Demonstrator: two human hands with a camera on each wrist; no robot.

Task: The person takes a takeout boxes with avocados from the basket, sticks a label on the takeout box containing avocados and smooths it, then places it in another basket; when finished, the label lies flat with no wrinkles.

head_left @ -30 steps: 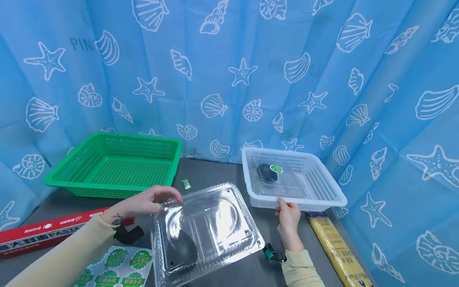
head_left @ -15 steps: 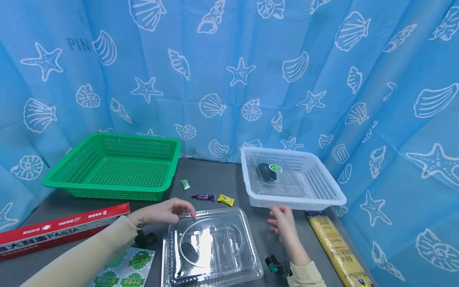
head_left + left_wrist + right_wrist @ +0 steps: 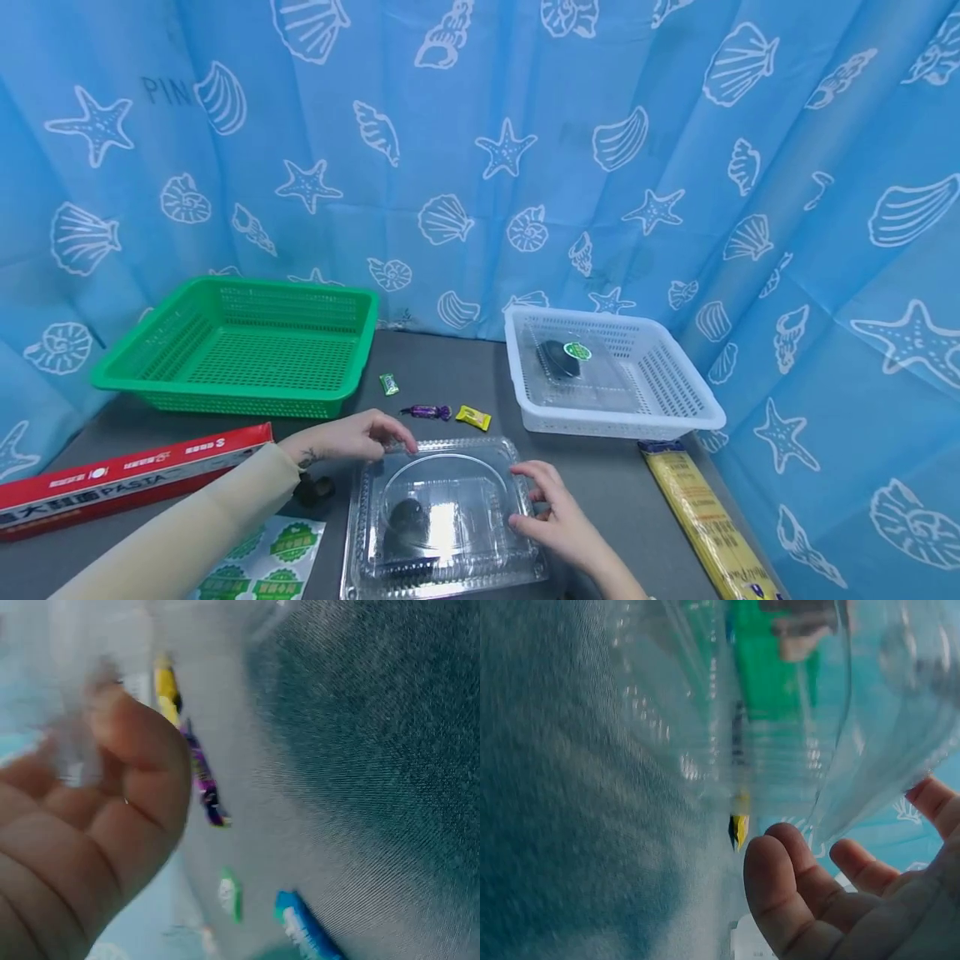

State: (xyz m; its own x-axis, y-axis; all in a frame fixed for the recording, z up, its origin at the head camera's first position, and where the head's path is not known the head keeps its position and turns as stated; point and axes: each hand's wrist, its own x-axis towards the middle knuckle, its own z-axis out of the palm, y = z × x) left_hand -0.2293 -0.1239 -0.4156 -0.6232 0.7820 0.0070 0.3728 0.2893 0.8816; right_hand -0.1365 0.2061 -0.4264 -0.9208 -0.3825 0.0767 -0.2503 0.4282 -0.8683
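Note:
A clear plastic clamshell container lies at the table's front middle, its lid down over the base. Through the lid a dark rounded shape shows; its kind is unclear. At the container's back left corner, my left hand pinches the clear plastic rim. In the left wrist view the plastic between thumb and fingers of the left hand is blurred. My right hand is at the container's right side, fingers spread and slightly bent around the lid edge. The right wrist view shows the fingers of this right hand apart beside the plastic.
Wrapped candies in green, purple and yellow lie behind the container. Green basket stands back left, white basket back right with another container. Pasta box, sticker sheet and yellow pasta packet flank the work area.
The raised, tilted plastic lid has come down flat, uncovering the purple and yellow candies. My left hand moved right with it. My right hand left the white basket's front for the container's right side.

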